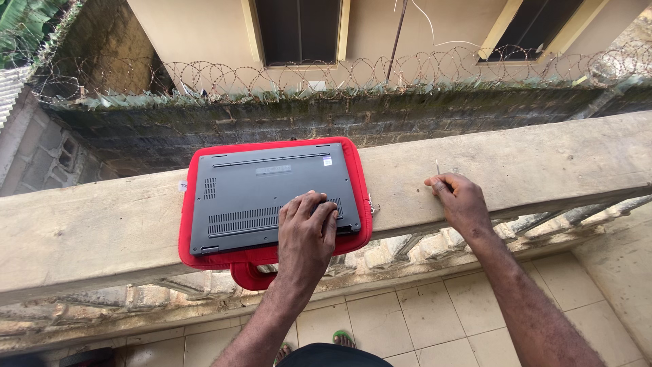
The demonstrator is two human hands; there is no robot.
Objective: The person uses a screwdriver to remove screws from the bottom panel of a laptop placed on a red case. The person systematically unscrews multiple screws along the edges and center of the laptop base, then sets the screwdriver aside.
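So from where I'm watching, there's a dark grey laptop (272,197) flipped bottom-side up, vents showing, lying on a red sleeve (360,197) that sits on top of a concrete ledge (102,231). The sleeve's handle (246,275) hangs over the near edge of the ledge, just below the laptop. The left hand (307,228) is lying palm-down on the laptop's near right corner, fingers spread flat, pressing rather than gripping anything. The right hand (460,200) is off to the right of the laptop, well apart from it, resting on the ledge with fingertips pinched around a thin little tool (437,166) that stands upright. Can't tell what kind of tool, it's too small. Beyond the laptop there's a mossy wall (339,115) topped with razor wire (272,75), and below it a tiled floor (421,312).
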